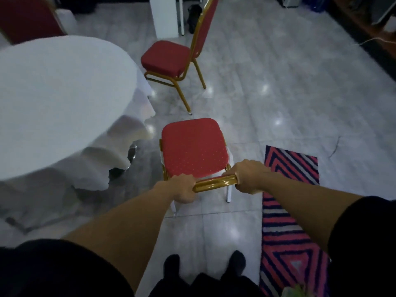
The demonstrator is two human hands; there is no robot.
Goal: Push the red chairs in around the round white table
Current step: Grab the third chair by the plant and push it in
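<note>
A red chair (194,146) with a gold frame stands just in front of me, its seat to the right of the round white table (53,99). My left hand (183,188) and my right hand (248,175) both grip the gold top rail of its backrest, one at each end. A second red chair (166,57) stands farther away, beyond the table's right edge, seat turned towards the table. The back of a third red chair (27,18) shows behind the table at the top left.
The table's white cloth hangs down to the marble floor. A red, white and dark striped rug (291,211) lies on the floor at my right. A white pillar (166,16) and a dark bag stand at the back. My shoes are at the bottom edge.
</note>
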